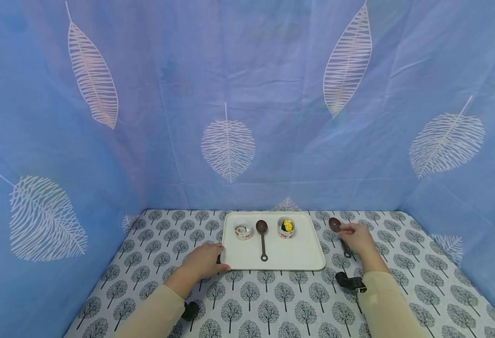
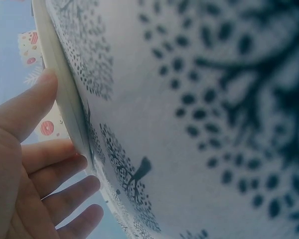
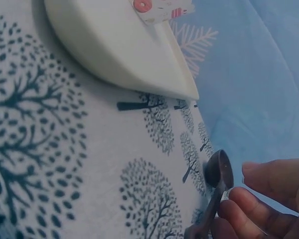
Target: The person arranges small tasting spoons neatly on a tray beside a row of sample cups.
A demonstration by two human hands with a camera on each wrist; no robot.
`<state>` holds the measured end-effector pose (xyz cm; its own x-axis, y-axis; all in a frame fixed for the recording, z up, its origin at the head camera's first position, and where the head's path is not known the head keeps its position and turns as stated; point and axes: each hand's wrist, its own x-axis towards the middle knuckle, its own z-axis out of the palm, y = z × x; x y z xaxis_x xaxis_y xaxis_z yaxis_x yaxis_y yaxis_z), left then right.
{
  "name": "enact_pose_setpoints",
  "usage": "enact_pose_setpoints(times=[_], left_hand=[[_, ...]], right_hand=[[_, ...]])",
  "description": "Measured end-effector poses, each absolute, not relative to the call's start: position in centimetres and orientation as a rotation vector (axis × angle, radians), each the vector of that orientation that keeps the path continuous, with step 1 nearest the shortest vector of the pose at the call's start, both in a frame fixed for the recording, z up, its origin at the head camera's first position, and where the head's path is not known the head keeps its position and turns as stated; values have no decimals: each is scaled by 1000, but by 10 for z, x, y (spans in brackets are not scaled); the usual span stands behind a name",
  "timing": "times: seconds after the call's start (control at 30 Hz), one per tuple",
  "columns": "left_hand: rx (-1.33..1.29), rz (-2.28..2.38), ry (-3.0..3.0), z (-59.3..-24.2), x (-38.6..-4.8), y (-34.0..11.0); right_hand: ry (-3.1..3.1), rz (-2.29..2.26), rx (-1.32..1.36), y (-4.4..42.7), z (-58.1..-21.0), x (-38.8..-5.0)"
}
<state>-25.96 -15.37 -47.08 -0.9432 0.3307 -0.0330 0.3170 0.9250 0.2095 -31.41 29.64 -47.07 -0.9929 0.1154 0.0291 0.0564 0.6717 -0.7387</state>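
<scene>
A white tray lies on the table. My left hand touches its left edge, the thumb against the rim and the other fingers spread loosely beside it. Right of the tray, a brown spoon lies on the cloth with its bowl pointing away from me. My right hand is at this spoon's neck. In the right wrist view the fingertips are close beside the spoon, and the thumb stands apart from it. Whether the fingertips touch the handle is unclear.
On the tray, a second brown spoon lies between two small patterned cups. The left cup holds something dark and pale; the right cup holds yellow and black pieces. A tree-print cloth covers the table, and a blue leaf-patterned curtain encloses it.
</scene>
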Motion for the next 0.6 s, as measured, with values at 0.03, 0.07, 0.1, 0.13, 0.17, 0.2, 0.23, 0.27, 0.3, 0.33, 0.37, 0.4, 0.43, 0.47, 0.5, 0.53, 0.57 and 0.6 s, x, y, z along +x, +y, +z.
enact_pose_setpoints(times=[0.03,0.07,0.1,0.13,0.17,0.2,0.23,0.27,0.3,0.33,0.37,0.4,0.43,0.47,0.5,0.53,0.57,0.6], left_hand=[[508,310,3015,-471,-259,-154],[506,310,3016,-471,-259,-154],[504,310,3016,-471,-259,-154],[502,311,3015,-471,-259,-154],[499,312,3015,-471,-259,-154],[498,312,3014,-471,-259,-154],[498,312,3013,-470,-259,-153],[498,312,3013,-470,-259,-153],[498,312,3013,-470,-259,-153],[498,312,3013,-470,-259,-153],[498,311,3013,-470,-259,-153],[497,311,3013,-470,-258,-153],[496,312,3013,-470,-259,-153],[495,311,3014,-470,-259,-153],[495,311,3014,-470,-259,-153],[497,312,3014,-470,-259,-153],[501,313,3014,-470,-259,-153],[505,314,3013,-470,-259,-153]], right_hand=[[-2804,1241,-146,297,-472,-315],[-2803,1246,-147,298,-473,-315],[-2805,1246,-146,298,-474,-315],[-2805,1244,-148,298,-474,-316],[-2804,1245,-148,298,-475,-316],[-2805,1244,-154,299,-476,-316],[-2806,1240,-157,299,-476,-316],[-2807,1238,-162,299,-477,-317],[-2806,1235,-170,299,-477,-317],[-2804,1238,-179,299,-478,-317],[-2805,1243,-186,299,-478,-318],[-2806,1249,-192,299,-480,-318],[-2807,1256,-198,300,-480,-319],[-2809,1265,-202,300,-481,-320],[-2812,1269,-203,301,-482,-320],[-2819,1272,-199,302,-483,-321],[-2825,1273,-201,302,-484,-322],[-2829,1279,-203,303,-484,-322]])
